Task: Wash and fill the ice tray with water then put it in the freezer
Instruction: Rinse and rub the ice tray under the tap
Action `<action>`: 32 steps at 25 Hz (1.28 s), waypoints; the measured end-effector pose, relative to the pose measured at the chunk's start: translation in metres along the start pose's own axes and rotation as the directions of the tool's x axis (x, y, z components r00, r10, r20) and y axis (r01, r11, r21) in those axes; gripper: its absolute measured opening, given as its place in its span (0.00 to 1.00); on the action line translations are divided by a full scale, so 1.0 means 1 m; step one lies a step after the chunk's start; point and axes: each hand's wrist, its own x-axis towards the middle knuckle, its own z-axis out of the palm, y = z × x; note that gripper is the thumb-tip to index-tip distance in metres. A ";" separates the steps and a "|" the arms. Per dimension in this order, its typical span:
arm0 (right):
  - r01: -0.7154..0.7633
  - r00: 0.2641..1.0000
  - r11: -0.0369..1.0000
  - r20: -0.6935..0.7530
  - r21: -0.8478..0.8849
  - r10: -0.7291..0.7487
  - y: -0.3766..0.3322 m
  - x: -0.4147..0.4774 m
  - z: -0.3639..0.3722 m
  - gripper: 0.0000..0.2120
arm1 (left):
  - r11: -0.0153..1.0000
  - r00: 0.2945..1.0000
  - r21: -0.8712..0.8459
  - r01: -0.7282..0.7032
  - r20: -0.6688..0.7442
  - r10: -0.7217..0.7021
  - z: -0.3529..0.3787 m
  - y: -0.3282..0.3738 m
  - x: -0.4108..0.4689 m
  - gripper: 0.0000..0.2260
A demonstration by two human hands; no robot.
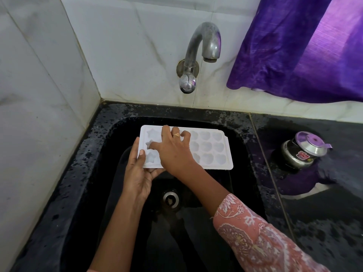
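Pink patterned sleeve [255, 232] leads to the right hand [172, 152], fingers spread and pressing on the star moulds of the white ice tray [212, 148]. The tray is held below the tap [204, 50], over the sink [117, 124]. The left hand [137, 173] grips its left short end. Its long axis runs left to right, cavities up. This is likely the washing step. The tap looks dry, so next it needs opening.

Left hand [137, 173] grips ice tray [212, 148] end, thumb on top. Right hand [173, 152] palm-down, fingers [166, 130] spread on tray, forearm reaching from right.
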 end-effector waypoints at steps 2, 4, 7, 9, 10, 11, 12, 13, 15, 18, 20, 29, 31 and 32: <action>-0.017 0.999 0.999 -0.026 0.051 0.018 0.007 -0.005 -0.004 0.24 | 1.000 1.000 -0.005 0.001 0.012 -0.001 -0.001 0.003 0.000 0.18; -0.079 0.994 0.992 -0.068 0.102 0.086 0.023 -0.014 -0.008 0.28 | 1.000 1.000 0.001 -0.004 0.011 0.004 -0.002 0.006 0.001 0.19; -0.311 0.932 0.922 -0.118 0.232 0.344 0.058 -0.038 -0.013 0.31 | 1.000 1.000 0.010 -0.007 -0.004 0.007 -0.004 0.011 0.002 0.19; -0.438 0.864 0.849 -0.122 0.295 0.488 0.078 -0.058 -0.011 0.31 | 1.000 1.000 0.008 -0.005 -0.011 0.005 -0.007 0.012 0.002 0.19; -0.471 0.846 0.833 -0.120 0.290 0.520 0.083 -0.068 -0.008 0.32 | 1.000 1.000 0.012 -0.006 -0.011 0.006 -0.008 0.012 0.002 0.19; -0.489 0.838 0.829 -0.118 0.272 0.532 0.085 -0.075 -0.005 0.32 | 1.000 1.000 0.018 -0.009 -0.007 0.009 -0.009 0.012 0.002 0.19; -0.496 0.836 0.831 -0.117 0.252 0.535 0.085 -0.081 -0.001 0.31 | 1.000 1.000 0.026 -0.015 0.000 0.015 -0.009 0.013 0.002 0.19; -0.496 0.838 0.835 -0.122 0.236 0.532 0.084 -0.085 0.002 0.31 | 0.999 1.000 0.035 -0.023 0.006 0.022 -0.010 0.013 0.002 0.18; -0.496 0.839 0.840 -0.129 0.219 0.529 0.085 -0.089 0.004 0.30 | 0.998 1.000 0.050 -0.027 0.008 0.026 -0.010 0.014 0.002 0.18; -0.507 0.838 0.835 -0.104 0.216 0.536 0.089 -0.091 0.002 0.29 | 0.999 1.000 0.044 -0.022 -0.001 0.022 -0.012 0.013 0.002 0.18; -0.504 0.843 0.835 -0.084 0.222 0.531 0.089 -0.092 0.002 0.27 | 0.999 1.000 0.036 -0.024 0.004 0.024 -0.013 0.012 0.001 0.17; -0.494 0.850 0.842 -0.083 0.218 0.520 0.090 -0.093 0.003 0.25 | 0.999 0.999 0.024 -0.041 -0.008 0.041 -0.010 0.017 0.003 0.18; -0.497 0.849 0.848 -0.100 0.187 0.519 0.088 -0.094 0.004 0.24 | 0.999 0.999 0.039 -0.033 -0.001 0.033 -0.010 0.018 0.003 0.18; -0.499 0.848 0.850 -0.108 0.171 0.520 0.087 -0.094 0.005 0.24 | 0.999 1.000 0.047 -0.028 0.003 0.028 -0.010 0.019 0.003 0.19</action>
